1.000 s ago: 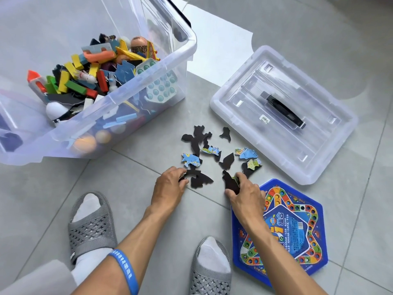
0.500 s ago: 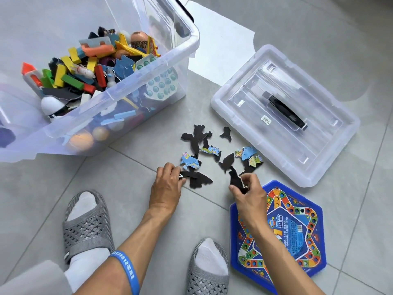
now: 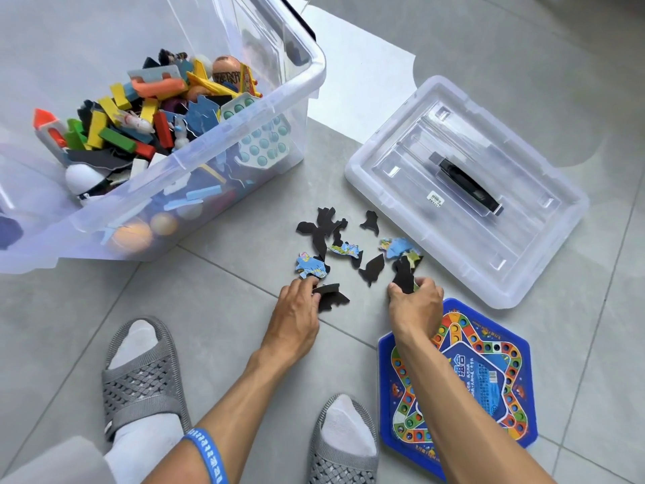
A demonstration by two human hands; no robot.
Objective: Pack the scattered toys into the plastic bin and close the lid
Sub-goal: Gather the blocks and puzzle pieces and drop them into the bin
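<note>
A clear plastic bin (image 3: pixel 279 96) stands open at the upper left, holding several coloured blocks and toys. Its clear lid (image 3: pixel 523 274) with a black handle lies flat on the floor to the right. Between them lie several scattered puzzle pieces (image 3: pixel 371 270), some black side up, some showing blue map print. My left hand (image 3: pixel 296 316) pinches a black puzzle piece (image 3: pixel 331 296) at the near edge of the scatter. My right hand (image 3: pixel 415 307) grips a black puzzle piece (image 3: pixel 403 274) lifted off the floor, with a bit of another piece between its fingers.
A blue hexagonal board game (image 3: pixel 481 379) lies on the tiled floor under my right forearm. My feet in grey slippers (image 3: pixel 139 386) rest at the bottom, near both arms. A white sheet (image 3: pixel 359 75) lies behind the bin.
My right hand has lifted its black piece and moved slightly right toward the other pieces. My left hand has shifted a little forward onto the near black piece.
</note>
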